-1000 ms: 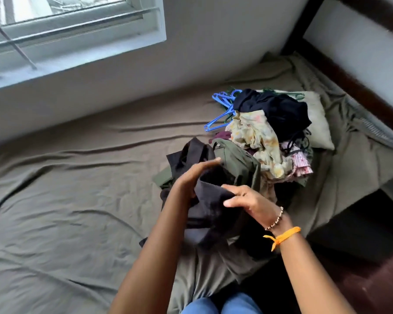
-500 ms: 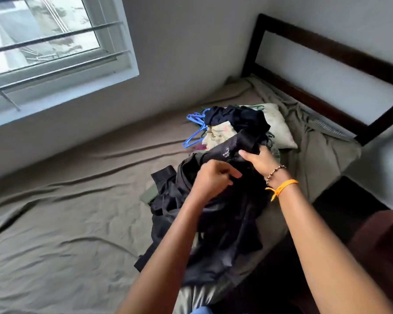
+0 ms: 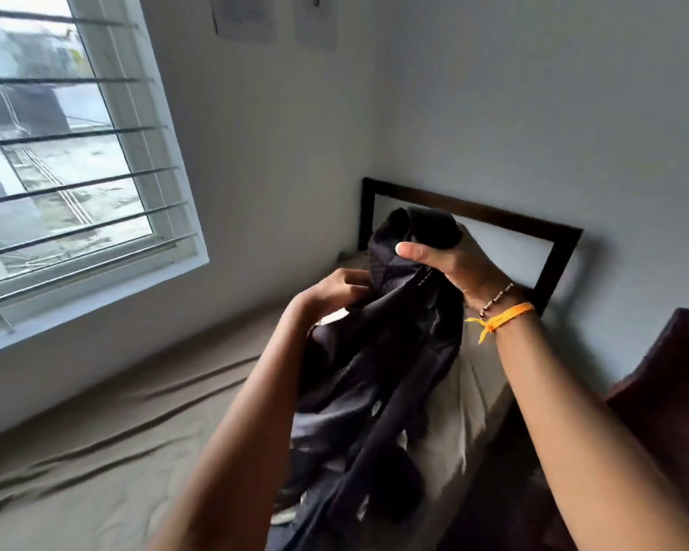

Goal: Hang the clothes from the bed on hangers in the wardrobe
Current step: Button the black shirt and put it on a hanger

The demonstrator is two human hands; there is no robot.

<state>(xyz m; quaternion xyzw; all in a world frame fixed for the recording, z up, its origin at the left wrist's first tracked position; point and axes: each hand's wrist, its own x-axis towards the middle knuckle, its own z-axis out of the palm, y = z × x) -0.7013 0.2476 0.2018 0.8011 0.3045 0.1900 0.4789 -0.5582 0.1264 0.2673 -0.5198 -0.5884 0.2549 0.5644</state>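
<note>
Your R hand [image 3: 450, 264] grips the bunched top of the dark garment [image 3: 374, 375], thumb across the fabric. Your L hand [image 3: 331, 292] pinches it just below, fingers curled into the cloth. Garment hangs between both forearms, raised above the bed [image 3: 96, 451], in front of the headboard [image 3: 494, 216].

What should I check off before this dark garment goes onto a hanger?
1. Right hand grips the dark garment at its top: ok.
2. Left hand holds the cloth too: ok.
3. Garment raised above the bed: ok.
4. Hanger within sight: not ok, none in view.
5. Neck opening found: cannot tell, the cloth is bunched.
6. Wardrobe in sight: cannot tell.
</note>
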